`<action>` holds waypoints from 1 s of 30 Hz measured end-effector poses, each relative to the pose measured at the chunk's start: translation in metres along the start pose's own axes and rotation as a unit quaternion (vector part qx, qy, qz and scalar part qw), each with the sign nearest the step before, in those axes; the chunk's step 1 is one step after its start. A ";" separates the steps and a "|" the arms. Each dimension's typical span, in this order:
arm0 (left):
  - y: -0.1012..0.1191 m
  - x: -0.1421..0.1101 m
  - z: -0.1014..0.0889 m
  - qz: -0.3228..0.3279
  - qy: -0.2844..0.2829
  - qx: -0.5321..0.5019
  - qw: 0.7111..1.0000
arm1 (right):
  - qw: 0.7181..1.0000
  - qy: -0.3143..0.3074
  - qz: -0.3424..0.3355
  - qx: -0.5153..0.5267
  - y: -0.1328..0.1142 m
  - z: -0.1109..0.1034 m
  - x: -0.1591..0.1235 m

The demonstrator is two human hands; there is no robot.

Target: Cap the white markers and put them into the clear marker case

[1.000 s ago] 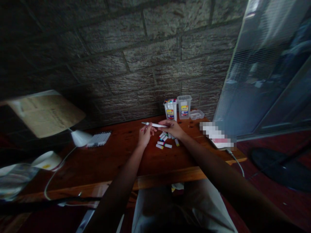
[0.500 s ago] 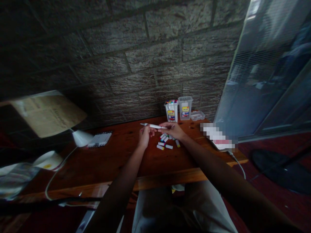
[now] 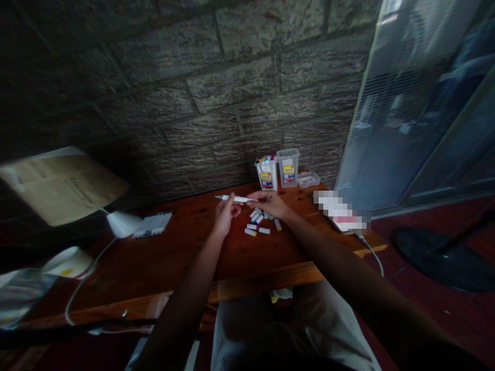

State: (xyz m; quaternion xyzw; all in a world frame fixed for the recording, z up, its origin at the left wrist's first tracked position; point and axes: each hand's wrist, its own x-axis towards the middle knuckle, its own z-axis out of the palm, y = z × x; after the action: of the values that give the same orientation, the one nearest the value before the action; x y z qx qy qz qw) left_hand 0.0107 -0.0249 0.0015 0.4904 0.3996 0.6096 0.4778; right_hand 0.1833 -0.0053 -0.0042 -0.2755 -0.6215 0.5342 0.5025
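Observation:
A white marker pen (image 3: 238, 199) is held level above the table, its narrow tip pointing left. My left hand (image 3: 226, 214) pinches it near the left part of the barrel, thumb on top. On the other end, the fingers of my right hand (image 3: 273, 204) are closed; whether they grip a cap or the barrel itself is too small to tell. Below the hands lie several loose white marker caps (image 3: 264, 231) with coloured ends. A row of white markers (image 3: 153, 223) lies side by side to the left.
Behind my hands stand a clear box full of markers (image 3: 266, 174), a second clear box (image 3: 288, 169) and a clear lid (image 3: 308, 179). A lamp (image 3: 122, 223) and a paper cup (image 3: 68, 262) are at left. A blurred-out white object (image 3: 340, 211) with a cable sits at right.
My view has turned slightly, so most things sit a little further left in the picture. Both hands keep hold of the marker; the left thumb now rests higher on it.

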 end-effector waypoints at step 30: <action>0.001 -0.008 -0.001 -0.051 -0.087 -0.010 0.995 | 0.990 0.004 -0.102 -0.099 0.003 -0.002 0.002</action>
State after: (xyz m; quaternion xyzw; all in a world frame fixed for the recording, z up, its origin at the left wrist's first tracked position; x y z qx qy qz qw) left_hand 0.0101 -0.0329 0.0006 0.5156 0.3745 0.5433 0.5466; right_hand 0.1843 -0.0018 -0.0067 -0.2611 -0.6938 0.4151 0.5274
